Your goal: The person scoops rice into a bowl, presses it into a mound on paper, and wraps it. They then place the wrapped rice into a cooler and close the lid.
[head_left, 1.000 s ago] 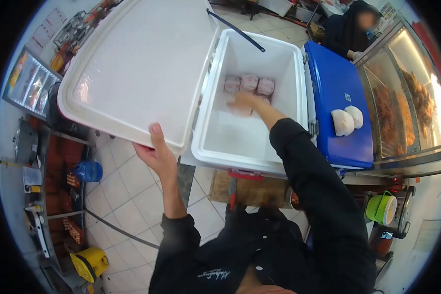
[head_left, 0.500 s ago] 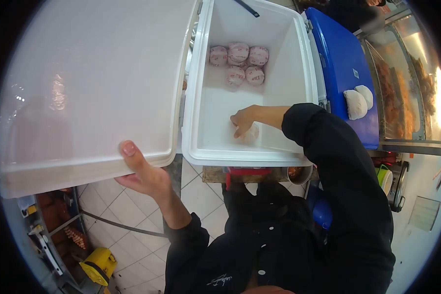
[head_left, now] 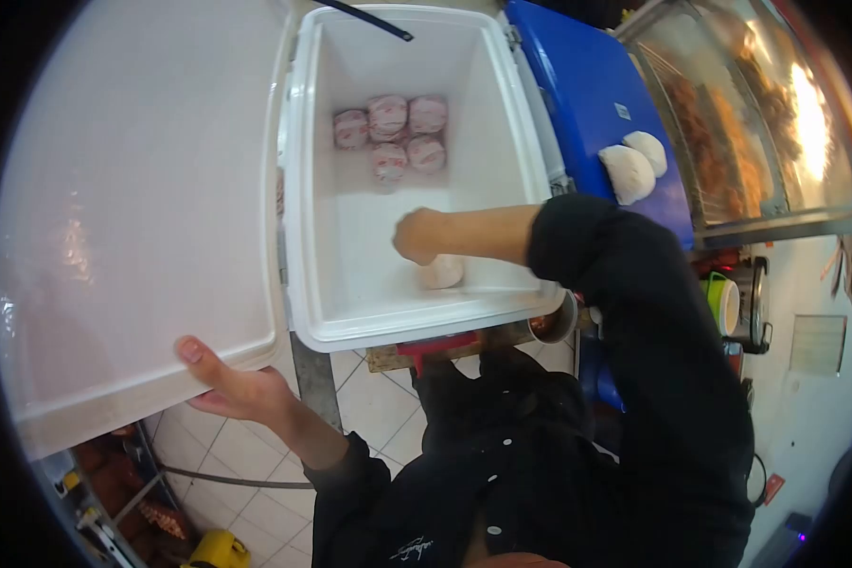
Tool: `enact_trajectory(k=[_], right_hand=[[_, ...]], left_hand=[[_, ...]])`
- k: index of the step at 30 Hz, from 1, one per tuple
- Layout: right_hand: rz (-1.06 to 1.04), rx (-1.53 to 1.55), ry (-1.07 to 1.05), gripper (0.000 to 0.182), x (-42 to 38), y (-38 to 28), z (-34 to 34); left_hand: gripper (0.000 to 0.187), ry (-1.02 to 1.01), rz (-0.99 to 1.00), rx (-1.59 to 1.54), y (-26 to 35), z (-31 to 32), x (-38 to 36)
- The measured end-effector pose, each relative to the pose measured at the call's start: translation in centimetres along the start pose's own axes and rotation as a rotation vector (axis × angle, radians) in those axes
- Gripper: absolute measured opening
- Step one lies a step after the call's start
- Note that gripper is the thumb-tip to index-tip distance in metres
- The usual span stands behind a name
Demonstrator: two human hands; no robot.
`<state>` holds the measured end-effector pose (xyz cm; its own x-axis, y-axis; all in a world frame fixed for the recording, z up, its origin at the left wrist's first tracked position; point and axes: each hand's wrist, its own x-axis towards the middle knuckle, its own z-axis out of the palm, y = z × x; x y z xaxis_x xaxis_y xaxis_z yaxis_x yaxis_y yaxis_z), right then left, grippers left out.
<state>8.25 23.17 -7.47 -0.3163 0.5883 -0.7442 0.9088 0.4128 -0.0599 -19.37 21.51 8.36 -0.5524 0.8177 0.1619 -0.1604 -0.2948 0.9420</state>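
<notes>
My left hand point(head_left: 241, 388) grips the lower edge of a large white cooler lid point(head_left: 151, 218), thumb on top and fingers underneath. The lid lies swung open to the left of the white cooler point(head_left: 305, 237). Inside the cooler, my right hand point(head_left: 421, 237) is curled closed, and whatever its fingers may hold is hidden. Just below that wrist a round, whitish wrapped bundle point(head_left: 443, 273) rests near the front wall. Several paper-wrapped round bundles point(head_left: 388, 115) with red print are grouped at the cooler's far end.
Two white bundles point(head_left: 629, 174) lie on a blue cooler lid point(head_left: 577, 104) to the right. Behind it stands a glass display case point(head_left: 719, 123) with food. A metal pot point(head_left: 560, 322) sits by the cooler's front corner. A black strap point(head_left: 364, 17) hangs over the far rim.
The view has shifted, so the cooler appears further left. My right hand's fingers have gone from apart to curled closed near the single bundle. My left hand stays on the lid's edge.
</notes>
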Motion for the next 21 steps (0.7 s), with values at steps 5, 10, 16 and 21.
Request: enact_trajectory(k=[5, 10, 16, 21], right_hand=[[0.223, 0.152, 0.296, 0.047, -21.7, -2.1, -13.2], [0.533, -0.375, 0.388, 0.084, -34.0, 3.0, -7.0], [0.392, 0.016, 0.344, 0.074, -35.1, 7.5, -5.5], [0.328, 0.212, 0.304, 0.066, -34.7, 5.8, -7.1]], left_hand=[[0.086, 0.009, -0.032, 0.037, -0.4, -0.5, 0.3], [0.09, 0.031, -0.014, 0.02, -0.7, -0.4, 0.4], [0.093, 0.053, -0.044, 0.029, -0.3, -0.1, 0.3], [0.086, 0.071, -0.087, 0.006, -0.3, -0.1, 0.2]])
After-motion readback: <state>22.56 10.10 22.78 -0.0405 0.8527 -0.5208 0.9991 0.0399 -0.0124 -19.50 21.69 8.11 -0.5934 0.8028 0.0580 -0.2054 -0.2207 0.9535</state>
